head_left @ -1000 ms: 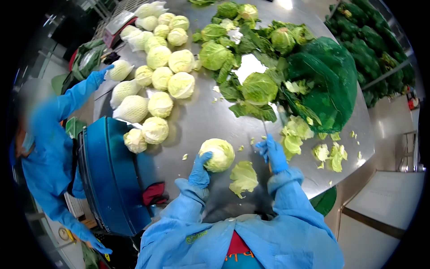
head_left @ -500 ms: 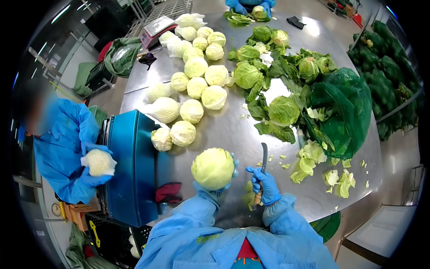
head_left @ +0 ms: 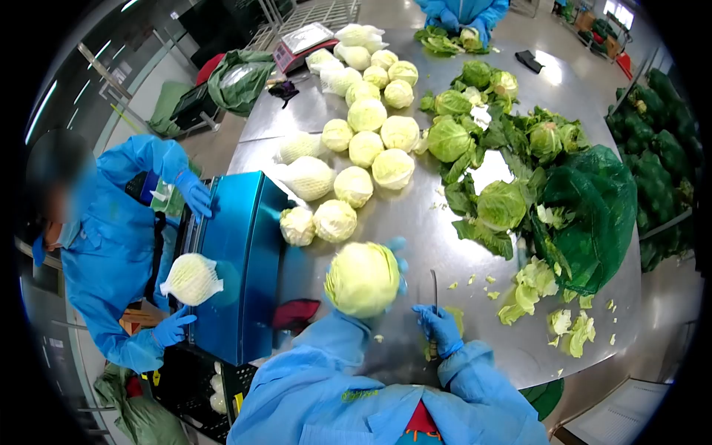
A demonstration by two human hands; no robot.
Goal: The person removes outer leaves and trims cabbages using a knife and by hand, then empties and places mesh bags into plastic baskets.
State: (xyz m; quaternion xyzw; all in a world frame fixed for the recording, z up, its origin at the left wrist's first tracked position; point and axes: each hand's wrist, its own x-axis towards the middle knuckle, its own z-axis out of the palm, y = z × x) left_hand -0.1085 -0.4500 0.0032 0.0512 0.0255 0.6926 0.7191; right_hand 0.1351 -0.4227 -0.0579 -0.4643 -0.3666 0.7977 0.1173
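A trimmed pale green cabbage (head_left: 362,279) rests in my left hand (head_left: 401,265), whose gloved fingers curl round its right side; the palm is hidden beneath it. In my right hand (head_left: 440,329) is a knife (head_left: 434,285), fingers closed round the handle and the thin blade pointing away from me, apart from the cabbage. Just beyond the held cabbage, trimmed cabbages (head_left: 335,220) stand grouped on the metal table (head_left: 415,222). Untrimmed heads with loose outer leaves, such as this leafy cabbage (head_left: 501,205), lie to the right.
A green mesh sack (head_left: 604,222) and leaf scraps (head_left: 530,285) cover the table's right side. At left stands a blue machine (head_left: 241,259), where a co-worker (head_left: 111,237) has a net-wrapped cabbage (head_left: 193,279). A scale (head_left: 304,43) and another person (head_left: 463,15) are at the far end.
The view has shifted, moving the table rightward in frame. My knife blade has turned more edge-on. The co-worker's one hand has moved from the wrapped cabbage to the machine's far end.
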